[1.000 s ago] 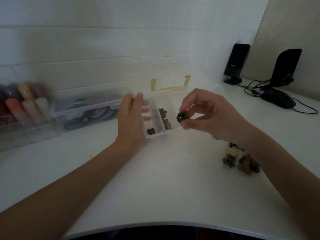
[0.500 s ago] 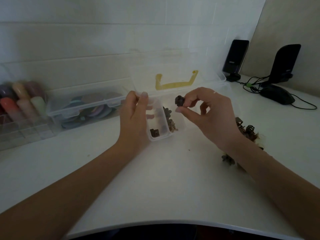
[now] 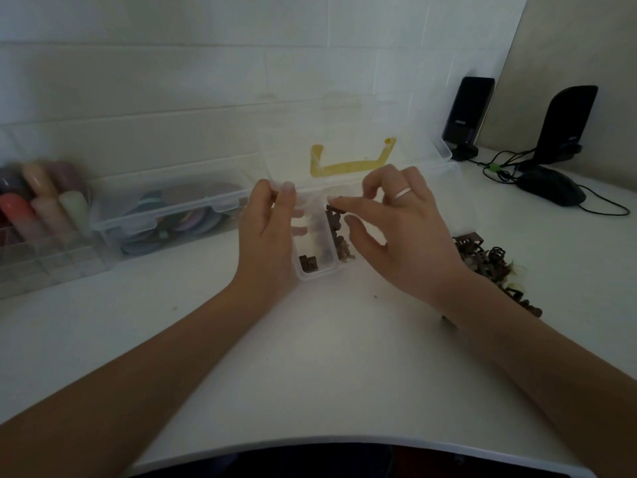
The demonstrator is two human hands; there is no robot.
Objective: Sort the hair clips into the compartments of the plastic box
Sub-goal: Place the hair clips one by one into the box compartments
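The clear plastic box [image 3: 317, 272] stands open at the table's middle, and its lid with a yellow handle [image 3: 351, 163] is tipped back. My left hand [image 3: 265, 243] grips the box's left wall, thumb outside and fingers inside. One brown square clip [image 3: 307, 263] lies in the left compartment. Several small brown clips [image 3: 339, 236] fill the compartment beside it. My right hand [image 3: 403, 232] hovers over that compartment with the index finger stretched out and the thumb apart; nothing is pinched between them. A pile of brown hair clips [image 3: 489, 260] lies on the table behind my right wrist.
A clear case of coloured discs [image 3: 165, 208] and an organiser with pastel items [image 3: 38, 215] stand at the left against the wall. Two black speakers [image 3: 467, 115] [image 3: 565, 125], a mouse [image 3: 551, 189] and cables occupy the far right. The table's curved front edge [image 3: 344, 439] is near me.
My right hand carried a dark clip from in front of the box to above the second compartment and let it go. My left hand kept hold of the box.
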